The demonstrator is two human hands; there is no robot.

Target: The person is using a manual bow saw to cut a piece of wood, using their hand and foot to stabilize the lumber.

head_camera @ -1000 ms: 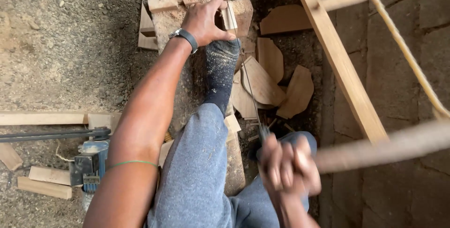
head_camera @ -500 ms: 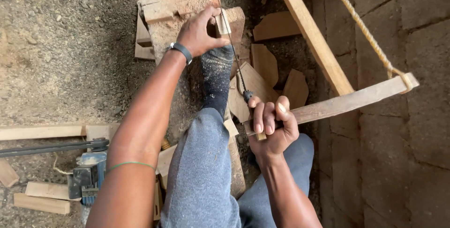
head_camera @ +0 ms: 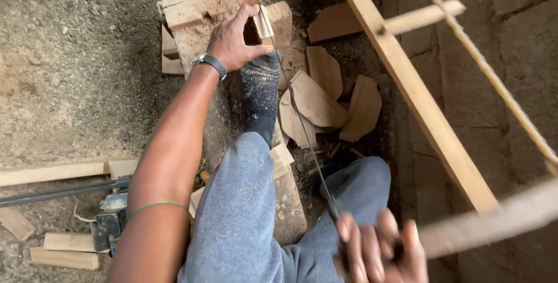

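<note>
Head view: a person sawing a small wooden block with a wooden frame saw.

Left hand [head_camera: 232, 41], a dark watch at its wrist, presses down on the small pale wooden block [head_camera: 273, 22], fingers clasped over its near edge, holding it against the long rough timber beam [head_camera: 192, 4]. A dark-socked foot [head_camera: 260, 94] rests on the beam just below that hand. Right hand [head_camera: 381, 254], blurred at the bottom edge, is clenched around the handle end of the wooden frame saw [head_camera: 418, 94]; its thin dark blade [head_camera: 293, 105] runs from that fist up to the block, meeting it beside the left thumb. Curved pale wood offcuts [head_camera: 331, 94] lie on the ground right of the foot.
</note>
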